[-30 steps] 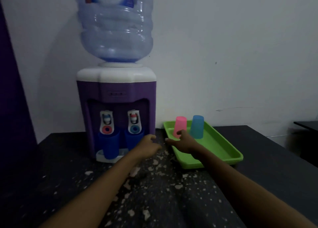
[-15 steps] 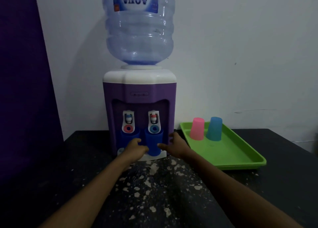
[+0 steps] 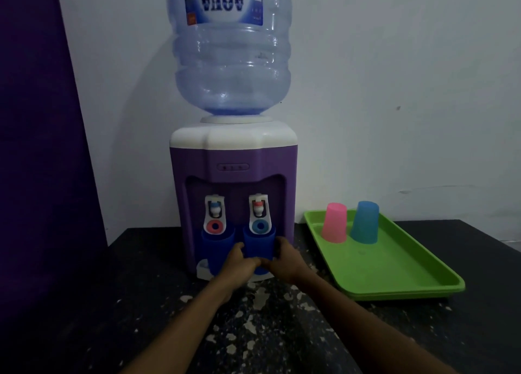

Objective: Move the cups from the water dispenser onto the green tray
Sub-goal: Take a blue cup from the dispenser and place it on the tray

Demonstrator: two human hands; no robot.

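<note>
Both bare forearms extended forward from the lower edge of the view, converging toward the centre. Left hand (image 3: 239,263) curled, fingers bent inward, knuckles toward the camera, closed against the left side of the dark blue cup (image 3: 258,245). Right hand (image 3: 284,258) cupped against the cup's right side, thumb uppermost. Fingertips of the two hands close together, nearly meeting below.
</note>
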